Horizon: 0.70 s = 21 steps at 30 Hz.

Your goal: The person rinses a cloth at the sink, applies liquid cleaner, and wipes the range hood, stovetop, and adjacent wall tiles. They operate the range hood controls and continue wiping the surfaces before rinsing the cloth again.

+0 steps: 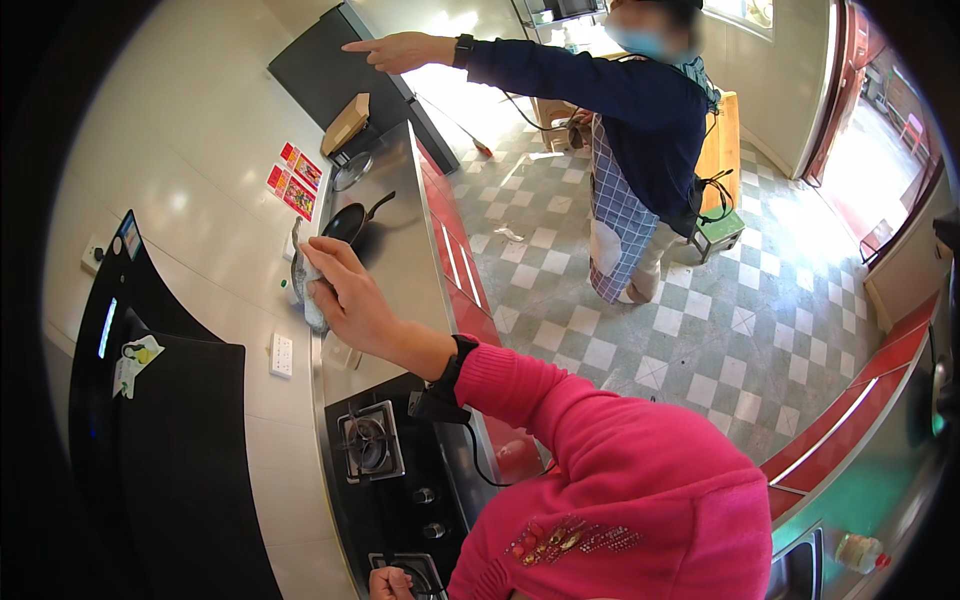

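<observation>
My right hand (352, 296), in a pink sleeve with a dark strap at the wrist, is raised to the wall side of the counter. Pinched between its thumb and fingers is a crumpled grey cloth (310, 300). Beyond the hand, a black frying pan (346, 223) lies on the steel countertop (409, 277). At the bottom edge, my left hand (390, 583) has its fingers curled beside the near burner (416, 566) of the black gas stove (375, 517). That hand is partly cut off, and whether it holds anything is hidden.
A black range hood (180, 435) stands at the left, near a white wall socket (281, 355). A glass lid (352, 171) lies beyond the pan. Across the checkered floor (555, 262), a masked person (645, 112) in an apron points left. At lower right are a sink (795, 570) and a bottle (859, 553).
</observation>
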### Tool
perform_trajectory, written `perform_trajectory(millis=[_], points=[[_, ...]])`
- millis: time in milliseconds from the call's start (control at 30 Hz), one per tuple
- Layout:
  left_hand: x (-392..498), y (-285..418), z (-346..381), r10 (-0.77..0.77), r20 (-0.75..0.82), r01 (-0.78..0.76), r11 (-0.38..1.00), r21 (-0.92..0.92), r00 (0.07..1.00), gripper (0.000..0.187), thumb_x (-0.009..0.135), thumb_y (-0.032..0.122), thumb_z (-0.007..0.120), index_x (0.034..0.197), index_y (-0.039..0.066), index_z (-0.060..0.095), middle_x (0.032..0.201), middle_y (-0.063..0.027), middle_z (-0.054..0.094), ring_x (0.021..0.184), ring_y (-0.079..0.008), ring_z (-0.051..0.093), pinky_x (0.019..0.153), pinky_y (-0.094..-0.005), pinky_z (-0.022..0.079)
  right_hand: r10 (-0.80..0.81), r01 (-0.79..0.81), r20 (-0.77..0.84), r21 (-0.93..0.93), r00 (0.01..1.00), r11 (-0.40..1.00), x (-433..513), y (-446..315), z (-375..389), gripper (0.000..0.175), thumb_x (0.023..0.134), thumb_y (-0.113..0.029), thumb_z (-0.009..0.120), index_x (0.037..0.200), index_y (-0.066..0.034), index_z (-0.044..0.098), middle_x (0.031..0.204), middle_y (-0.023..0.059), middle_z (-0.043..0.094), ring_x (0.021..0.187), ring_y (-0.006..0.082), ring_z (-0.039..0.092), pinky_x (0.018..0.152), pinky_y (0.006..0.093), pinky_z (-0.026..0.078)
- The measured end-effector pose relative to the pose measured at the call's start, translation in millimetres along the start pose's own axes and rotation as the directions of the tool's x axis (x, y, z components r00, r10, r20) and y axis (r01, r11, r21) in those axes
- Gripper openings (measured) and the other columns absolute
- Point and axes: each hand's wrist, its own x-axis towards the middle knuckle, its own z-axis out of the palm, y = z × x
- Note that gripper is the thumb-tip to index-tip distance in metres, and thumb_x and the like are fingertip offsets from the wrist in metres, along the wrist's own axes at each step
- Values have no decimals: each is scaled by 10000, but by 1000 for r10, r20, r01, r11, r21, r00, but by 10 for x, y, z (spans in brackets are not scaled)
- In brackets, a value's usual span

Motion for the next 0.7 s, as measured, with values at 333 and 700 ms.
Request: perform_trajectory(millis=[333,700], points=[[278,-466,-30,587,-133,-584,809,70,798,288,973,294,552,1015,19,626,1009,-105,631,709,-146,539,611,-272,442,21,-21,-5,-36,1000,999,-69,90,7,451,926,0,555,1372,22,495,1370,181,474,1165,308,543,946,324,456],[183,-727,-156,306,-103,-316,944,-92,946,463,928,439,644,1120,20,594,712,34,477,617,-80,421,563,-223,336,95,-91,56,-71,994,993,-247,283,-46,453,950,-37,559,1394,4,477,1401,147,472,1154,240,557,947,314,459]])
